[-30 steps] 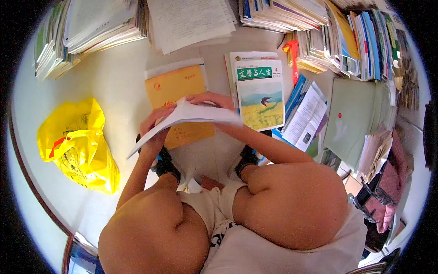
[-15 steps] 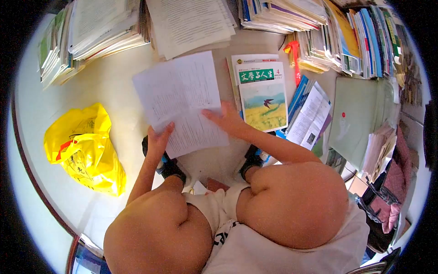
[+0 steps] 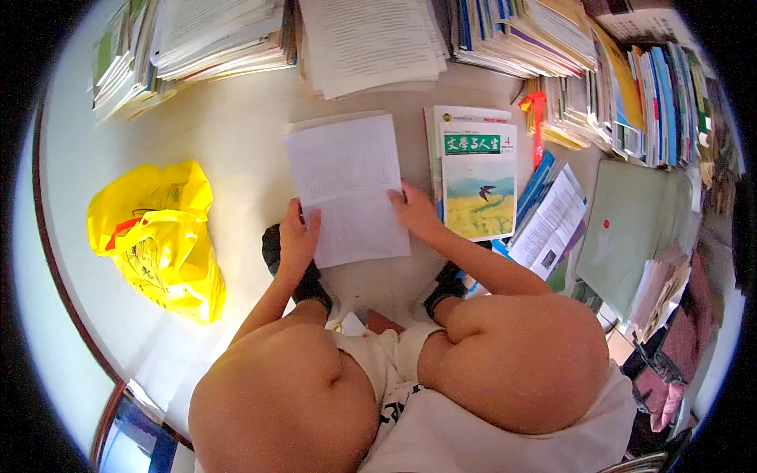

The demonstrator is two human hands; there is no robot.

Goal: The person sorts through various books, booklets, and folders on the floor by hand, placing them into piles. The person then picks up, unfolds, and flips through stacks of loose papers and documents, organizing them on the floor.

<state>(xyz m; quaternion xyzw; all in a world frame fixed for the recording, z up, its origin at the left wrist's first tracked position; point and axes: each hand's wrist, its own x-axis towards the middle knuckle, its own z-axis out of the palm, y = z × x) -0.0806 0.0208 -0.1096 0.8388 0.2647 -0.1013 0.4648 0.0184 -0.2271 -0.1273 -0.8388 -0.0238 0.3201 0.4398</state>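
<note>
A white printed sheet stack (image 3: 355,189) with a crease across its middle is held over the floor between my feet. My left hand (image 3: 298,240) grips its left edge, with the thumb on top. At the right edge, my right hand (image 3: 416,211) pinches the papers, thumb on top and fingers mostly beneath. The orange envelope seen earlier is hidden from view. Just right of my right hand lies a magazine (image 3: 479,193) with a green title band and a bird picture, on top of other booklets.
A yellow plastic bag (image 3: 162,244) rests at the left. Paper stacks (image 3: 371,47) line the back, with books (image 3: 658,102) at the back right. Blue booklets and a printed sheet (image 3: 550,221) lie beside a pale green folder (image 3: 627,229).
The papers, first folded and seen edge-on, were opened out flat, then turned more upright and drawn together. Both hands now hold opposite edges. The whole view has shifted slightly.
</note>
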